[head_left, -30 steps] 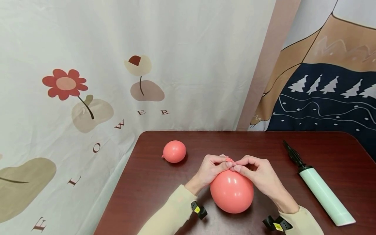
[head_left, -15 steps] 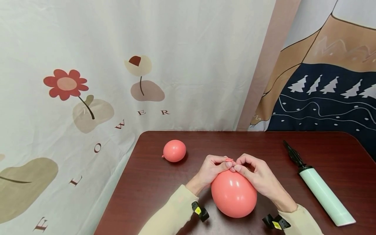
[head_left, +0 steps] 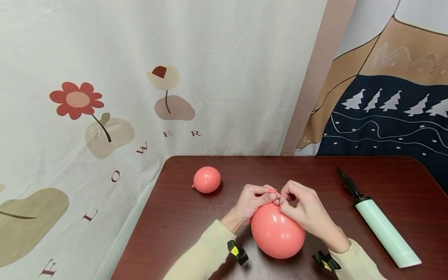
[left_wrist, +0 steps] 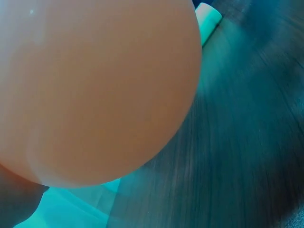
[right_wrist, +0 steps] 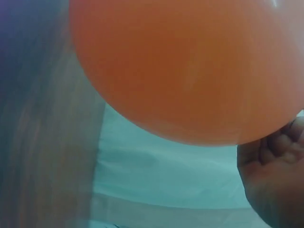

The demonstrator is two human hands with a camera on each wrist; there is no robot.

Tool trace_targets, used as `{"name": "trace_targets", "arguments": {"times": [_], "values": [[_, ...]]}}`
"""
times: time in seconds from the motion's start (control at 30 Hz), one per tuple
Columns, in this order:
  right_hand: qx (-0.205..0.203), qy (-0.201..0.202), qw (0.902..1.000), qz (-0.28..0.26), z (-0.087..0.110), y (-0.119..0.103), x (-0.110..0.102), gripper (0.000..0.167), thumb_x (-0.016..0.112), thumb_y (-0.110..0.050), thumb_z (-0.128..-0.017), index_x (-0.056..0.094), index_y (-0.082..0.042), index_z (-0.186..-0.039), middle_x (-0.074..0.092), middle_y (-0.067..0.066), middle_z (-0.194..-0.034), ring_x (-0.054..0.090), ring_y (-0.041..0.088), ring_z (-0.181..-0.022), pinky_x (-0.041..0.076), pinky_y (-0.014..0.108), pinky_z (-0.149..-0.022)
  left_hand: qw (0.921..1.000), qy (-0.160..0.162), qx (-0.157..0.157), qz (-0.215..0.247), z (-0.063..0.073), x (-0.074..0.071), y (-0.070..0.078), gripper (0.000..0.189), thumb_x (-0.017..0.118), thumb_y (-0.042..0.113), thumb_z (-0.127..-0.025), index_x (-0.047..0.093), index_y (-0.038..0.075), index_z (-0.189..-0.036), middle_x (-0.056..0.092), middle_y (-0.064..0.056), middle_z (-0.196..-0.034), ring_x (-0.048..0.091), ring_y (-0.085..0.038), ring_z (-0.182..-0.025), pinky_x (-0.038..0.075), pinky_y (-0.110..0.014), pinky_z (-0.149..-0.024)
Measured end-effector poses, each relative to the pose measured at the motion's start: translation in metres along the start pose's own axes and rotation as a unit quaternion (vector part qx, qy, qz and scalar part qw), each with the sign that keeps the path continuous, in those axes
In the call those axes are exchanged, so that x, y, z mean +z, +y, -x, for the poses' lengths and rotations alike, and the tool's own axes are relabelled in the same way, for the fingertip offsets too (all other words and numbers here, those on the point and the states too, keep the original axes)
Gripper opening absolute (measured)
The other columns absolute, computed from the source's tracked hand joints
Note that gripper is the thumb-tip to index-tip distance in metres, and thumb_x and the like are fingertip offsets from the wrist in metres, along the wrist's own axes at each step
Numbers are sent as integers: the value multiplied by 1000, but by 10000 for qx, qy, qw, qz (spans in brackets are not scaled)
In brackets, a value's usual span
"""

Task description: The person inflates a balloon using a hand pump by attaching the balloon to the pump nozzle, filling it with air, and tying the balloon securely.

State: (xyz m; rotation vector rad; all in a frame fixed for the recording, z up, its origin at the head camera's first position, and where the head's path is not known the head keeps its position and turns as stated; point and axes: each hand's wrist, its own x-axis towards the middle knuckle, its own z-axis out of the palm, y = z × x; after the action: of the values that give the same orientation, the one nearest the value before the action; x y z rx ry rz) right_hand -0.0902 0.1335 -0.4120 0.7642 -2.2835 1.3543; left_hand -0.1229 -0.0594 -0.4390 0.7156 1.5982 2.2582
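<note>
A large coral-red inflated balloon [head_left: 278, 235] hangs below both hands with its neck upward. My left hand [head_left: 249, 203] pinches the neck from the left, and the rolled lip shows just above its fingertips. From the right, my right hand [head_left: 307, 207] has thumb and index finger curled at the neck; other fingers are partly hidden. The balloon [left_wrist: 99, 90] fills much of the left wrist view. In the right wrist view, its round side [right_wrist: 190, 71] covers the top, with my right palm [right_wrist: 278, 185] at lower right.
A smaller tied balloon [head_left: 207, 180] sits on the dark red table [head_left: 185, 221] at the back left. To the right lies a pale green hand pump [head_left: 386, 231] with a black nozzle. Printed curtains [head_left: 227, 77] hang behind the table.
The right hand's fingers have lifted slightly and shifted at the neck. The large balloon has swung a little down and to the right. The left hand stays nearly still.
</note>
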Motion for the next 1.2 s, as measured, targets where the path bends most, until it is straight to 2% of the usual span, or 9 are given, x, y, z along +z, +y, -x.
{"name": "trace_targets", "arguments": {"times": [0.23, 0.37, 0.5, 0.67, 0.83, 0.87, 1.0, 1.1, 1.2], "values": [[-516, 402, 9901, 1244, -3, -2, 0, 30, 71, -1, -71, 54, -25, -77, 48, -10, -73, 46, 3, -69, 36, 14, -60, 9989, 201, 174, -388, 1, 0, -1, 42, 74, 13, -97, 64, -27, -105, 73, 0, -92, 65, -11, -95, 57, -23, -82], [-649, 526, 9826, 1657, -2, -2, 2, 27, 71, -4, -70, 53, -24, -76, 48, -10, -71, 43, 1, -70, 36, 15, -58, 9930, 321, 290, -1099, 2, -1, -2, 23, 72, 2, -95, 71, -19, -103, 73, -15, -92, 64, -10, -93, 57, -23, -80], [-739, 692, 9771, 1872, 0, 0, 5, 24, 69, -4, -70, 54, -21, -76, 48, -11, -72, 43, 3, -69, 38, 18, -57, 9842, 395, 481, -1659, 1, -3, -1, 14, 72, -5, -93, 74, -15, -103, 68, -28, -93, 62, -9, -93, 56, -23, -79], [-696, 903, 9700, 2148, 1, -1, 6, 15, 67, -6, -74, 57, -17, -78, 51, -9, -74, 44, 7, -70, 40, 23, -54, 9772, 452, 800, -1914, 0, -2, 1, 12, 72, -7, -92, 76, -12, -102, 68, -26, -92, 59, -10, -94, 56, -24, -79], [-704, 1259, 9669, 2106, 2, 0, 7, 2, 61, -13, -81, 61, -12, -82, 57, -3, -76, 48, 13, -71, 42, 29, -55, 9694, 429, 1185, -2108, -2, 0, 5, 11, 73, -5, -92, 77, -11, -100, 70, -22, -92, 62, -15, -96, 58, -28, -80], [-777, 1346, 9654, 2096, 2, 0, 8, 4, 60, -15, -83, 61, -11, -83, 57, -2, -76, 48, 15, -71, 42, 29, -56, 9693, 402, 1207, -2103, -2, 0, 5, 10, 73, -5, -92, 77, -11, -100, 70, -22, -92, 62, -16, -95, 58, -29, -80], [-1314, 1689, 9510, 2232, 0, 3, 11, 19, 52, -21, -92, 61, -8, -82, 60, 2, -77, 52, 19, -71, 44, 31, -57, 9726, 279, 1102, -2029, -4, 0, 7, 10, 73, -6, -92, 76, -12, -100, 72, -23, -93, 64, -15, -94, 59, -32, -81], [-1690, 1864, 9378, 2391, -2, 4, 12, 26, 49, -22, -97, 62, -5, -81, 62, 5, -78, 56, 23, -71, 46, 35, -59, 9780, 185, 825, -1909, -5, -1, 9, 12, 74, -6, -91, 76, -12, -101, 73, -25, -95, 65, -12, -93, 59, -31, -81], [-1962, 1937, 9293, 2459, -3, 3, 12, 28, 49, -20, -98, 63, -3, -80, 63, 7, -79, 58, 26, -71, 48, 38, -60, 9813, 162, 530, -1843, -6, -1, 12, 14, 75, -6, -90, 76, -11, -103, 73, -26, -96, 66, -10, -90, 58, -28, -80]]}}
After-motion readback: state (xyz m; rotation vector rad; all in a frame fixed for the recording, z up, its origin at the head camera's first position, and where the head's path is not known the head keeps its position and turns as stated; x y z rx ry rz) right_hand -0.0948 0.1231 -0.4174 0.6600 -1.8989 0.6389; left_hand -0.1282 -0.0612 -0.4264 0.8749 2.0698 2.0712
